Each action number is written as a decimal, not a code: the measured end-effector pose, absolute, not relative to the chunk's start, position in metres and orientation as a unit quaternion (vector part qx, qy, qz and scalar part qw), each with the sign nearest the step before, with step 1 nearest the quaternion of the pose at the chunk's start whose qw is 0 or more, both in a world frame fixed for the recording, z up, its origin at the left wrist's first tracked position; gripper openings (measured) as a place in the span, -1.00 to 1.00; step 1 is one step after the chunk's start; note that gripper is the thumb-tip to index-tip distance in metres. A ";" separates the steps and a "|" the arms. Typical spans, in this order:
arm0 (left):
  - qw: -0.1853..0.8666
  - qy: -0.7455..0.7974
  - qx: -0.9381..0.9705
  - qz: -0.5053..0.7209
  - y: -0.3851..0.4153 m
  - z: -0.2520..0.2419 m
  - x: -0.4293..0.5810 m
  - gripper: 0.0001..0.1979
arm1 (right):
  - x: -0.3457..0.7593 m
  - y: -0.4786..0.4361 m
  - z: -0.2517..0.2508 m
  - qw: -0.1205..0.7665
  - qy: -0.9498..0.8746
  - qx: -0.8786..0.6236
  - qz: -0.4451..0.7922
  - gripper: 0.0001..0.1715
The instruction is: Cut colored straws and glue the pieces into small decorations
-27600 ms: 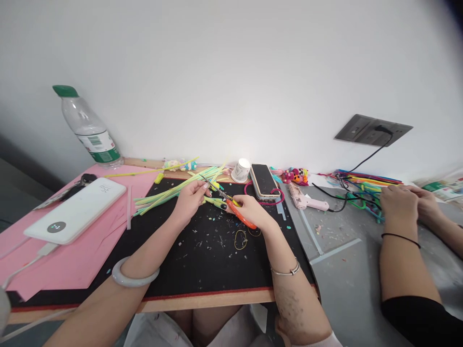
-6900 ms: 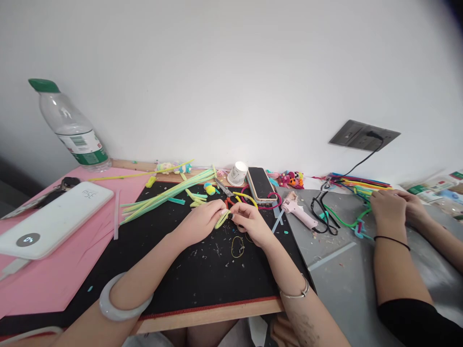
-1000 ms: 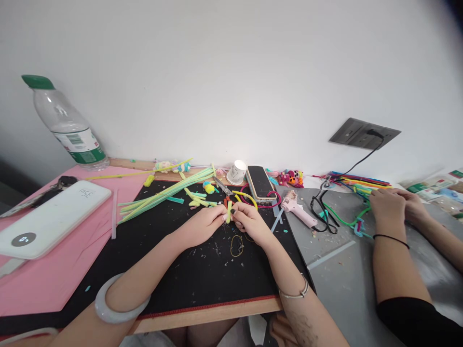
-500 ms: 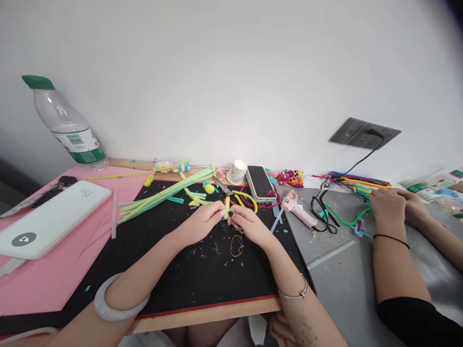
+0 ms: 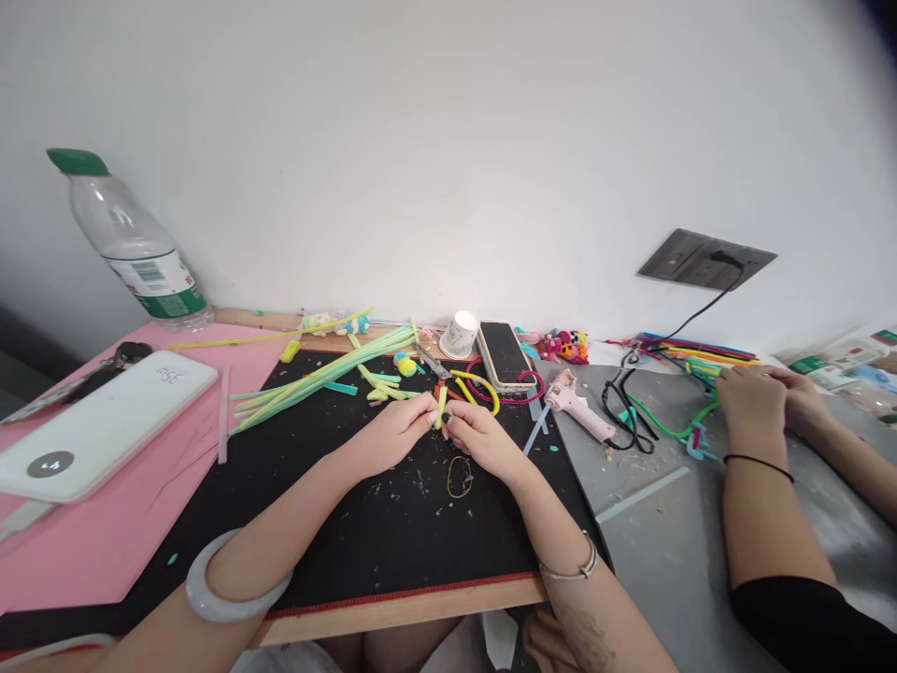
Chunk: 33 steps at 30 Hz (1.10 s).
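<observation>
My left hand (image 5: 393,434) and my right hand (image 5: 478,437) meet over the black mat (image 5: 336,523), both pinching one short yellow-green pipe cleaner piece (image 5: 441,408) that stands nearly upright between the fingertips. Just behind them lie orange-handled scissors (image 5: 433,366), several cut yellow-green pieces (image 5: 382,386) and a bundle of long green pipe cleaners (image 5: 319,376). A small wire ring (image 5: 459,475) lies on the mat below my right hand.
A white power bank (image 5: 98,421) rests on pink foam sheet (image 5: 105,533); a water bottle (image 5: 133,248) stands at back left. A paper cup (image 5: 461,333), phone (image 5: 505,351) and pink glue gun (image 5: 578,407) lie behind. Another person's hands (image 5: 767,397) work coloured pipe cleaners (image 5: 701,360) on the right.
Over the last second the pipe cleaner piece has turned more upright between my fingertips and both hands shifted slightly. The scissors, held much earlier, now lie on the mat.
</observation>
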<state>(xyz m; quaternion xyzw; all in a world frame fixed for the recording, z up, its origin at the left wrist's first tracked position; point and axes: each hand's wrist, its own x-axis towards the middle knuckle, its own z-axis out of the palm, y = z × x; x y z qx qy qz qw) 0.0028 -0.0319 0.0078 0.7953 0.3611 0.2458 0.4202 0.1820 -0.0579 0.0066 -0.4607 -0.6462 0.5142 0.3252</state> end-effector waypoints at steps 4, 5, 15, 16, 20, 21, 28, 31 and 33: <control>0.425 0.349 0.798 0.248 -0.033 0.008 0.003 -0.76 | 0.181 -0.058 0.007 0.323 -0.654 -0.459 0.508 -0.77; 0.425 0.348 0.798 0.249 -0.033 0.008 0.004 -0.76 | 0.181 -0.058 0.007 0.323 -0.654 -0.458 0.508 -0.77; 0.415 0.360 0.798 0.247 -0.032 0.008 0.004 -0.75 | 0.182 -0.056 0.003 0.331 -0.647 -0.467 0.504 -0.78; 0.416 0.360 0.798 0.248 -0.032 0.007 0.004 -0.75 | 0.182 -0.056 0.003 0.331 -0.648 -0.467 0.503 -0.78; 0.415 0.357 0.799 0.248 -0.032 0.005 0.004 -0.76 | 0.181 -0.056 0.003 0.333 -0.653 -0.462 0.499 -0.78; 0.414 0.355 0.800 0.248 -0.032 0.005 0.004 -0.76 | 0.181 -0.056 0.003 0.332 -0.655 -0.461 0.498 -0.78; 0.409 0.346 0.806 0.251 -0.031 0.003 0.004 -0.76 | 0.180 -0.056 0.003 0.329 -0.661 -0.457 0.496 -0.80; 0.407 0.343 0.809 0.251 -0.031 0.002 0.004 -0.76 | 0.180 -0.056 0.003 0.329 -0.659 -0.455 0.500 -0.80; 0.405 0.343 0.810 0.250 -0.031 0.001 0.004 -0.76 | 0.180 -0.056 0.003 0.330 -0.659 -0.455 0.500 -0.81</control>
